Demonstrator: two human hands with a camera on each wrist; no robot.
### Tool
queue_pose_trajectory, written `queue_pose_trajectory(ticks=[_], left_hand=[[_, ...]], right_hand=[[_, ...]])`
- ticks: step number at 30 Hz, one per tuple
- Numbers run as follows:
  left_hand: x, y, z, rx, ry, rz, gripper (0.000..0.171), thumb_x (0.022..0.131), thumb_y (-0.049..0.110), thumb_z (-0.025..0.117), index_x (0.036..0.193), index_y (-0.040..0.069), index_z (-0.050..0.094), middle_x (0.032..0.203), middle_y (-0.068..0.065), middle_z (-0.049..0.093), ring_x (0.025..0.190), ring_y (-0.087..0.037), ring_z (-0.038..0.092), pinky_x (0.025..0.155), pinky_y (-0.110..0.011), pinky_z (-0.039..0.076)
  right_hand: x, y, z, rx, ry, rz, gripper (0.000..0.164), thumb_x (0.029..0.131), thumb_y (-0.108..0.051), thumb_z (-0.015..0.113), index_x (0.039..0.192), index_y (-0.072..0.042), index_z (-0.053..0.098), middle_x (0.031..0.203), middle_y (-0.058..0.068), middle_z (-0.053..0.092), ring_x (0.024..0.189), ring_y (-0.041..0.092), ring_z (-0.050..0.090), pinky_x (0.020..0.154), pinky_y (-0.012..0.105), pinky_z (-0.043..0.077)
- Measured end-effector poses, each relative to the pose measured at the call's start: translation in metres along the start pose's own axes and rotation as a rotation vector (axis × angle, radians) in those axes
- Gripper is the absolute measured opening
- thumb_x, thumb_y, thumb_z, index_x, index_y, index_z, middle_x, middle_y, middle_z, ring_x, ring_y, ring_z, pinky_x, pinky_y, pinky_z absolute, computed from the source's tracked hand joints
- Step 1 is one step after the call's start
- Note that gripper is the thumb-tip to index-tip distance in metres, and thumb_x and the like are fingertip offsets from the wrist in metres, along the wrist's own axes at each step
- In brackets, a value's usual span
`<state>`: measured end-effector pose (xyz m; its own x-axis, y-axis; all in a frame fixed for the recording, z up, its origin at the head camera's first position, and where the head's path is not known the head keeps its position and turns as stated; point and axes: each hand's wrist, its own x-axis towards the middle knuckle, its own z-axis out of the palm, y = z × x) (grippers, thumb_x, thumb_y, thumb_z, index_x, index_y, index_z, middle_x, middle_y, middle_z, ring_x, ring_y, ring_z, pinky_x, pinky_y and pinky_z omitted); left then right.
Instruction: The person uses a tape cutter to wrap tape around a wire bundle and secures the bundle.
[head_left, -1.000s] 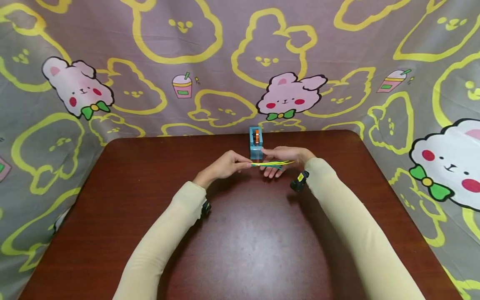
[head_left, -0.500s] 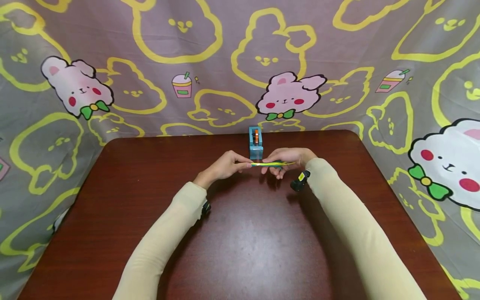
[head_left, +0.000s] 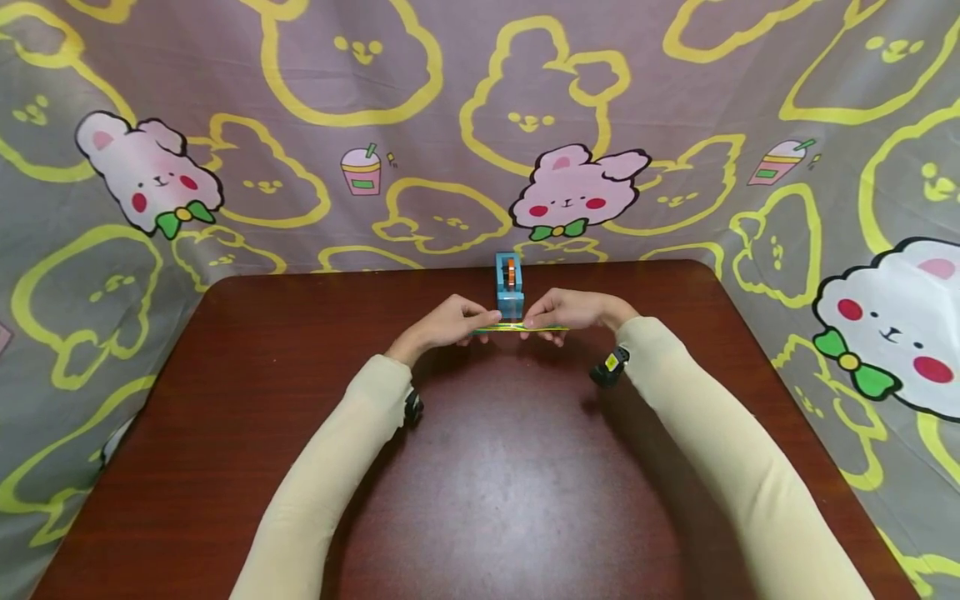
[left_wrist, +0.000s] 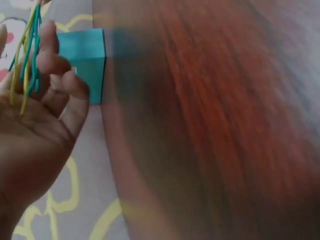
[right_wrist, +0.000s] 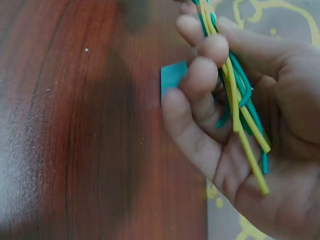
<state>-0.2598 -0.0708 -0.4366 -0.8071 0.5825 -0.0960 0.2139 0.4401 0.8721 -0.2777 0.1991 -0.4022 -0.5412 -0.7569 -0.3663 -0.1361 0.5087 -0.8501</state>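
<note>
A thin bundle of yellow and green wires is held level between both hands over the far part of the table. My left hand pinches it left of its middle, and loose wire ends lie against the palm in the left wrist view. Thumb and fingers of my right hand pinch the other side, with uneven wire ends spreading across that palm. Just behind the bundle stands a blue tape dispenser with an orange core. Something clear and shiny shows at the bundle's middle; I cannot tell if it is tape.
The brown wooden table extends toward me beneath both forearms. A patterned cloth hangs along its back and sides, close behind the dispenser. Dark wrist cameras sit under the sleeves.
My right hand has gone from lying loosely open beside the wires to pinching them. The bundle has shifted left, so wire now shows below my left hand's fingers too.
</note>
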Motion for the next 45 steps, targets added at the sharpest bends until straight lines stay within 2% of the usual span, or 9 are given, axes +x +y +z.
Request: queue_pose_trajectory(ticks=[4,10,15,20,25,32,38,42,45], left_hand=[[0.006,-0.004,-0.003,-0.131,-0.048,-0.124,0.067,0.101,0.061,0.045,0.110,0.002,0.075,0.085,-0.015,0.073,0.054,-0.017,0.055,0.057,-0.034,0.050],[0.014,-0.007,-0.006,-0.303,-0.205,-0.268,0.079,0.103,0.065,0.032,0.114,-0.002,0.071,0.084,-0.012,0.068,0.058,-0.017,0.054,0.059,-0.033,0.050],[0.020,-0.005,-0.004,-0.330,-0.278,-0.266,0.071,0.106,0.058,0.035,0.114,-0.003,0.072,0.077,-0.008,0.062,0.058,-0.016,0.053,0.059,-0.033,0.050],[0.022,-0.005,-0.002,-0.333,-0.298,-0.248,0.061,0.108,0.047,0.040,0.115,-0.005,0.070,0.072,-0.005,0.056,0.056,-0.014,0.049,0.058,-0.032,0.047],[0.019,-0.003,-0.004,-0.339,-0.270,-0.231,0.052,0.108,0.037,0.046,0.117,-0.009,0.068,0.070,-0.004,0.051,0.056,-0.014,0.045,0.057,-0.032,0.045],[0.015,0.001,-0.003,-0.299,-0.197,-0.138,0.044,0.107,0.028,0.053,0.113,-0.013,0.067,0.064,-0.002,0.047,0.053,-0.014,0.040,0.055,-0.032,0.039],[0.011,0.004,0.000,-0.097,-0.055,0.022,0.038,0.105,0.026,0.057,0.105,-0.008,0.073,0.062,-0.001,0.049,0.048,-0.013,0.040,0.048,-0.029,0.037],[0.009,0.007,0.002,-0.017,0.024,0.070,0.032,0.103,0.024,0.061,0.101,-0.006,0.074,0.064,-0.010,0.053,0.046,-0.010,0.039,0.045,-0.026,0.034],[0.009,0.008,0.004,0.014,0.055,0.110,0.028,0.101,0.020,0.063,0.101,-0.005,0.075,0.069,-0.018,0.057,0.051,-0.009,0.040,0.049,-0.025,0.033]], right_hand=[[-0.004,-0.005,0.005,-0.163,0.096,-0.062,0.028,0.104,-0.018,0.058,0.107,0.006,0.072,0.073,0.019,0.060,0.066,0.024,0.056,0.067,0.045,0.054],[-0.010,-0.009,0.012,-0.317,0.224,-0.095,0.022,0.102,-0.019,0.062,0.103,-0.001,0.075,0.070,0.012,0.061,0.062,0.020,0.054,0.059,0.033,0.047],[-0.015,-0.008,0.019,-0.382,0.307,-0.107,0.020,0.100,-0.017,0.065,0.108,-0.004,0.077,0.076,0.018,0.065,0.063,0.017,0.052,0.058,0.030,0.044],[-0.016,-0.006,0.025,-0.442,0.361,-0.153,0.019,0.099,-0.015,0.066,0.111,-0.004,0.077,0.082,0.016,0.068,0.068,0.016,0.054,0.060,0.030,0.045],[-0.015,-0.006,0.030,-0.486,0.399,-0.190,0.018,0.099,-0.011,0.067,0.111,-0.002,0.076,0.083,0.013,0.071,0.068,0.016,0.057,0.063,0.032,0.047],[-0.013,-0.014,0.026,-0.473,0.374,-0.121,0.020,0.100,-0.017,0.066,0.108,-0.002,0.075,0.082,0.015,0.069,0.067,0.017,0.056,0.062,0.033,0.047],[-0.008,-0.019,0.013,-0.319,0.310,-0.036,0.026,0.102,-0.021,0.062,0.105,0.002,0.074,0.082,0.014,0.072,0.076,0.034,0.060,0.064,0.032,0.046],[-0.001,-0.017,0.002,-0.199,0.385,0.057,0.034,0.105,-0.027,0.056,0.104,0.001,0.076,0.091,0.013,0.073,0.083,0.027,0.063,0.072,0.032,0.049],[0.005,-0.014,-0.004,-0.090,0.415,0.118,0.039,0.107,-0.030,0.052,0.110,0.000,0.075,0.101,0.012,0.074,0.095,0.023,0.067,0.089,0.038,0.052]])
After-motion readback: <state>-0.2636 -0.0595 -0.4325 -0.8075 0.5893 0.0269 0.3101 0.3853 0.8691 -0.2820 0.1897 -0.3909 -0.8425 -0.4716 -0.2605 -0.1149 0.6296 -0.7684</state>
